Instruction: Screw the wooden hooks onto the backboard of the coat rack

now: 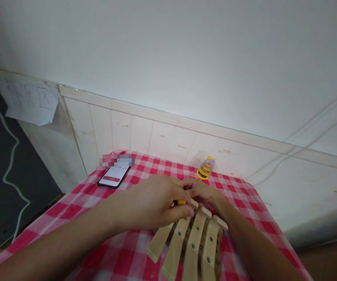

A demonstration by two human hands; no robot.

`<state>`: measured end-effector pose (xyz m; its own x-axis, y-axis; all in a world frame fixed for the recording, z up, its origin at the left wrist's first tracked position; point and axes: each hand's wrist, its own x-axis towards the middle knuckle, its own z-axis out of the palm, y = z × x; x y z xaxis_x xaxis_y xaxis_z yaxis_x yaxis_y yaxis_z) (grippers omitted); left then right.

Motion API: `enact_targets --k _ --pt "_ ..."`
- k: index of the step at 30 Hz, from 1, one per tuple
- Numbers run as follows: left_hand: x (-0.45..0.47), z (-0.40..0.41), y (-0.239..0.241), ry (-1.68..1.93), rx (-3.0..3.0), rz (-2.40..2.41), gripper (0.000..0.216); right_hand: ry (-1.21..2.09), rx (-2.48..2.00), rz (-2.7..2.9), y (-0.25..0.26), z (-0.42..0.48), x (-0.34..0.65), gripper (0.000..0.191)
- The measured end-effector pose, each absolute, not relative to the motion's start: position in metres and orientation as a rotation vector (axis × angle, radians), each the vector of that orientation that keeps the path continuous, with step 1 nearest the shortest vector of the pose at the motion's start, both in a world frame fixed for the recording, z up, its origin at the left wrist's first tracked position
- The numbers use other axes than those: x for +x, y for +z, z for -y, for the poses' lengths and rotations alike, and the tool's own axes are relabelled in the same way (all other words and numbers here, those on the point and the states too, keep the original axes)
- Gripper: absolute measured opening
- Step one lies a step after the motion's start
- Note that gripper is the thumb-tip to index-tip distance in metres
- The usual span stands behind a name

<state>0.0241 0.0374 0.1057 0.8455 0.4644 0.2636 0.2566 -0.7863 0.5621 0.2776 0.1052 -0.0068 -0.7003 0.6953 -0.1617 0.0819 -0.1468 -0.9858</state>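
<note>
My left hand is closed with thumb and fingers pinching a slim yellow tool, perhaps a screwdriver; most of it is hidden in the grip. Under and in front of that hand lies a wooden piece made of several pale bent slats with raised blocks at their far ends. Round metal screw heads dot the slats. My right hand reaches round the far end of the wood, its fingers bent inward against my left fingers. What the right fingertips grip is hidden.
A red-and-white checked cloth covers the table. A phone with a lit screen lies at the back left. Near the wall stands a clear cone-shaped case with a yellow base and tip. Paper hangs at the left beside a white cable.
</note>
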Motion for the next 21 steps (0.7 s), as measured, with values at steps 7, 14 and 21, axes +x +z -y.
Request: enact_targets --k 7,14,21 --pt "0.0206 -0.0348 0.1118 0.532 2.536 -0.464 0.019 1.87 -0.885 1.702 -0.0086 -0.1049 0.2758 0.037" --pt "0.0183 -0.0333 0.1147 0.489 2.567 -0.455 0.019 1.862 -0.874 1.696 -0.0127 -0.1073 0.2775 0.038" --pt "0.0218 -0.0347 0.1059 0.517 2.592 -0.534 0.022 1.875 -0.854 1.678 -0.0139 -0.1093 0.2764 0.037"
